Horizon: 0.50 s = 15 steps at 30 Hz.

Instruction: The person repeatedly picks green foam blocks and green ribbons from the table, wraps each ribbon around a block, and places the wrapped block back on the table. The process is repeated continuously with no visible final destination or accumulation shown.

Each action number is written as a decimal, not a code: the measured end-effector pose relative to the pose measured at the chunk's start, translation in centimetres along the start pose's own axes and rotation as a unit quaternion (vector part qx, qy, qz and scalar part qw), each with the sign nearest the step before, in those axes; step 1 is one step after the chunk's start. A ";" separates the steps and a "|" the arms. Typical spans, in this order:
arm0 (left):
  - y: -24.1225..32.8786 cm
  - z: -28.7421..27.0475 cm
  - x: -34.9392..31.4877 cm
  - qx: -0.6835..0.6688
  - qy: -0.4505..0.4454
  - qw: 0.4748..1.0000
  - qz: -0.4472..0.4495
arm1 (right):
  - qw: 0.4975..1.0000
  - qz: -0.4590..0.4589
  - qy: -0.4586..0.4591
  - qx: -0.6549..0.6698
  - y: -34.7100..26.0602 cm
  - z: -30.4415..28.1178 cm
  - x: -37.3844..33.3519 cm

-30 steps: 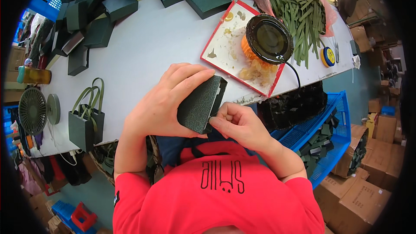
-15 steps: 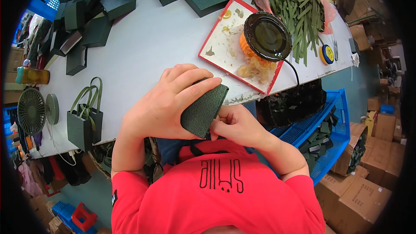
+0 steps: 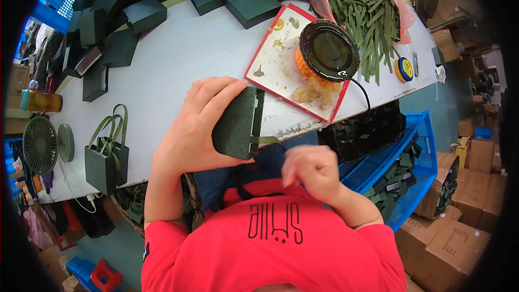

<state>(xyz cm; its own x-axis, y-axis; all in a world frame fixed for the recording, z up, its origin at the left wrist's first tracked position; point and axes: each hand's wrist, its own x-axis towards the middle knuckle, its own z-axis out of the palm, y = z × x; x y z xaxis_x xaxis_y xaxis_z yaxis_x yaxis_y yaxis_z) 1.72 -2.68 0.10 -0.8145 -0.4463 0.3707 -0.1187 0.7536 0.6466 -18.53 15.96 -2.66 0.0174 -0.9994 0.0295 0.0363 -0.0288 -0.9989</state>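
I watched the left hand [image 3: 194, 124] clasp the dark-green textured-card box [image 3: 235, 124] near the white tabletop's [image 3: 162, 65] edge; whether the blurred, curled right hand [image 3: 312, 170] pinched anything, I couldn't tell. A tug could have freed the protruding flat olive ribbon [image 3: 266, 140].

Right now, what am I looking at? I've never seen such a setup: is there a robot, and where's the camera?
No robot, just a person's bare hands. Every picture comes from one wide camera on their head, looking down, so straight edges bend. The left hand holds a dark green box with a ribbon sticking out. The right hand, blurred, is near the ribbon's end. On the white table are a small bag, more boxes, loose strips and a pot on a red-edged tray.
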 end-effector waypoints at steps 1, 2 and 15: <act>0.1 0.1 0.0 -0.005 0.003 1.000 0.001 | 0.993 0.094 -0.032 0.056 -0.9 1.0 0.1; 0.2 0.3 0.0 -0.012 0.003 1.000 0.006 | 0.977 0.183 -0.100 0.041 -1.2 1.3 0.8; -0.3 -0.2 -2.3 0.003 -0.033 0.998 -0.061 | 0.844 0.058 0.324 0.424 0.4 -2.2 0.2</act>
<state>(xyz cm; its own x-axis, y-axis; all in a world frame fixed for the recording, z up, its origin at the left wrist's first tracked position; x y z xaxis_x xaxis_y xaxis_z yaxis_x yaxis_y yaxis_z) 3.71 -2.00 -0.84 -0.8293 -0.5025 0.2445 -0.2222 0.6980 0.6808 -20.68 15.74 -3.13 -0.4688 -0.8032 -0.3674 0.7793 -0.1803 -0.6002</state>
